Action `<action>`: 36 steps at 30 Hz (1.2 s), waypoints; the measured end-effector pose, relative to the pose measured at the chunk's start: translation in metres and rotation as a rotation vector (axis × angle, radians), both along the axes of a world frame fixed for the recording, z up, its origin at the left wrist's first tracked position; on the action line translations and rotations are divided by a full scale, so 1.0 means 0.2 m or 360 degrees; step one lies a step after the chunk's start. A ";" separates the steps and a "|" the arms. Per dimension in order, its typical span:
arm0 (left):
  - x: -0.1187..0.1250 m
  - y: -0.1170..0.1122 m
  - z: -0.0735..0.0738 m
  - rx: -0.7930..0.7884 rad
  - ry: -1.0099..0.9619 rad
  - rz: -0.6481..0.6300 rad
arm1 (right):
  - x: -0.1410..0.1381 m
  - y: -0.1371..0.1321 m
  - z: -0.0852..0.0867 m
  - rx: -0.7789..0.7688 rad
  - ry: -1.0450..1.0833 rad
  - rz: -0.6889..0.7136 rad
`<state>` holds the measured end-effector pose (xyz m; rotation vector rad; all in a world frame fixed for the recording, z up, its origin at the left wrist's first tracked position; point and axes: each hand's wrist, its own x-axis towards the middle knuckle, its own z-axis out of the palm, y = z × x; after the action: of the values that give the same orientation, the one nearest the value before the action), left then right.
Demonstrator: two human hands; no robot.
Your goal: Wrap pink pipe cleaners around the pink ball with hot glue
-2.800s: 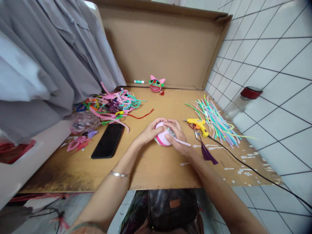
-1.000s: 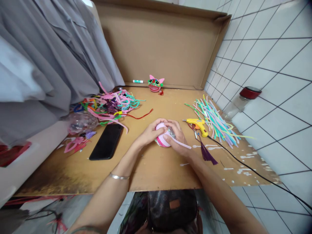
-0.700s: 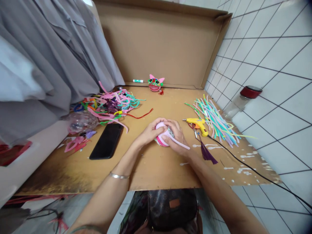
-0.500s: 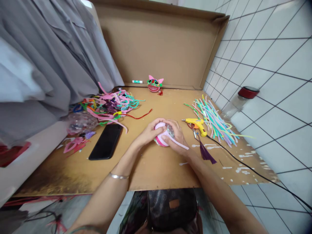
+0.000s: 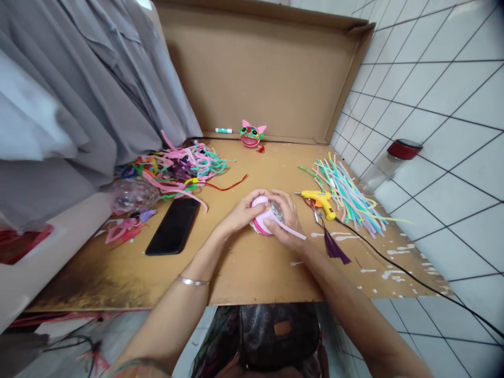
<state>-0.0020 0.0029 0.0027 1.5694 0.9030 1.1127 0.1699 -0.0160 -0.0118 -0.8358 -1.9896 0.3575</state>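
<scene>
Between my two hands is a small round craft piece (image 5: 260,215), wound with pale pink and lilac pipe cleaner and showing a brighter pink band low down. My left hand (image 5: 241,214) wraps its left side, thumb laid across the top. Around its right side curls my right hand (image 5: 290,223), its thumb pressed on the winding. A loose lilac pipe cleaner end (image 5: 293,232) sticks out over the right palm. Part of the piece's right side looks clear or greyish. The fingers hide its far side and underside.
A yellow glue gun (image 5: 321,203) with a black cord lies right of my hands, beside a purple tassel (image 5: 334,247) and many pipe cleaners (image 5: 350,194). Left are a black phone (image 5: 173,226) and a tangled pipe cleaner heap (image 5: 189,163). A pink-eared animal head (image 5: 251,135) sits at the back.
The view has shifted very slightly. Both hands keep their hold on the round piece, with hardly any visible movement.
</scene>
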 end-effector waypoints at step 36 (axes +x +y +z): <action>-0.02 0.01 -0.01 -0.0109 -0.0094 -0.0007 | 0.00 0.01 0.00 0.0209 0.0121 0.0006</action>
<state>-0.0054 0.0058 -0.0002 1.4750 0.8886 1.1077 0.1705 -0.0150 -0.0127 -0.7254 -1.9218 0.2539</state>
